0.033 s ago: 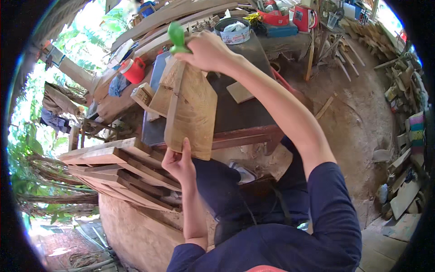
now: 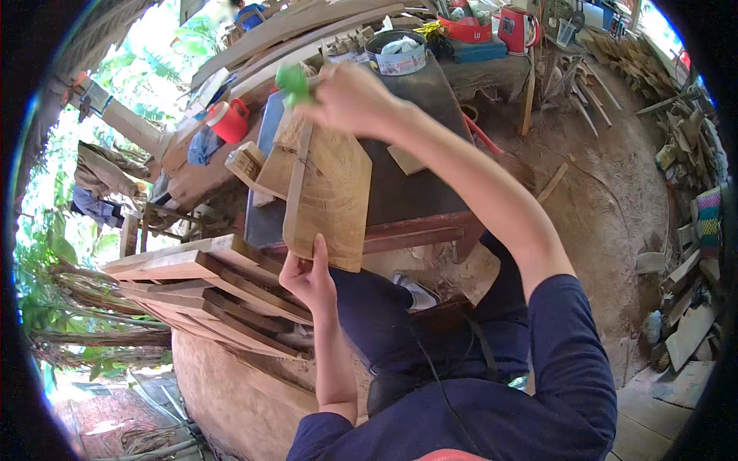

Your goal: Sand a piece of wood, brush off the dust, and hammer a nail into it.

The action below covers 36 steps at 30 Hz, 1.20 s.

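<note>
A flat wooden piece (image 2: 334, 196) with a thick left edge is held tilted over the dark table (image 2: 411, 196). My left hand (image 2: 309, 280) pinches its near end, thumb on the broad face and fingers behind the lower edge. At its far end, my right hand (image 2: 354, 100) is closed around a bright green thing (image 2: 292, 83), blurred, whose kind I cannot make out. Behind the wooden piece on the left lie small wood offcuts (image 2: 244, 164). Another small wooden block (image 2: 405, 160) lies on the table under my right forearm.
Stacked planks (image 2: 200, 269) stand to the left of my legs. A round tub (image 2: 396, 54) sits on the table's far end. Farther back are a red jug (image 2: 227, 119), a red basin (image 2: 465, 31) and a red kettle (image 2: 516, 31). Scrap wood (image 2: 688, 338) is piled at the right.
My right hand and the green thing have moved slightly nearer, down along the wooden piece. My left hand keeps its pinch. The whole view has shifted a little.
</note>
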{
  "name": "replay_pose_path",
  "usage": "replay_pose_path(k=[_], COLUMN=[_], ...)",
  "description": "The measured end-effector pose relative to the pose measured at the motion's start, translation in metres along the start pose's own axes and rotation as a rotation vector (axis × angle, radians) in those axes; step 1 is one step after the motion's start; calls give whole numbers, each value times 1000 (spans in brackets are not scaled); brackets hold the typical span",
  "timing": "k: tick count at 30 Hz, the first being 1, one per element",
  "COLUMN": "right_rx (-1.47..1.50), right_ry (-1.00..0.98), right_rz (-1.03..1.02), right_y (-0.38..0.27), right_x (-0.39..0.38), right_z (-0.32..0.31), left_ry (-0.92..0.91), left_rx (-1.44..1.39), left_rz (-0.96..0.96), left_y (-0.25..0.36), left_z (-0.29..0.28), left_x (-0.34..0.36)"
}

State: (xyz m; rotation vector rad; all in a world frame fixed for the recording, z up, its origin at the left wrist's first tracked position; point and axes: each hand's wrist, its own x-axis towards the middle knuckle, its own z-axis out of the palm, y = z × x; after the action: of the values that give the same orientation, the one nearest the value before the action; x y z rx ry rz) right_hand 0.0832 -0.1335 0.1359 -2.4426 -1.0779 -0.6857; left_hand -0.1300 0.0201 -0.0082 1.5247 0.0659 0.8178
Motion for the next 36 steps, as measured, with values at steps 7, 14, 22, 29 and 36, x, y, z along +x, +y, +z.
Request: replay_pose_path(k=[7, 14, 22, 29, 36], right_rx=[525, 977, 925, 1068, 666], right_ry=[174, 216, 291, 85, 0], right_rz=[-269, -121, 211, 114, 251], right_y=[-28, -53, -3, -68, 35], right_x=[-57, -108, -116, -185, -141], right_z=[34, 104, 132, 123, 136], left_ry=[76, 146, 163, 188, 138], left_rx=[-11, -12, -26, 9, -6], left_rz=[29, 51, -11, -49, 11], left_y=[2, -12, -7, -17, -5], left_z=[3, -12, -4, -30, -7], left_x=[6, 3, 5, 11, 9])
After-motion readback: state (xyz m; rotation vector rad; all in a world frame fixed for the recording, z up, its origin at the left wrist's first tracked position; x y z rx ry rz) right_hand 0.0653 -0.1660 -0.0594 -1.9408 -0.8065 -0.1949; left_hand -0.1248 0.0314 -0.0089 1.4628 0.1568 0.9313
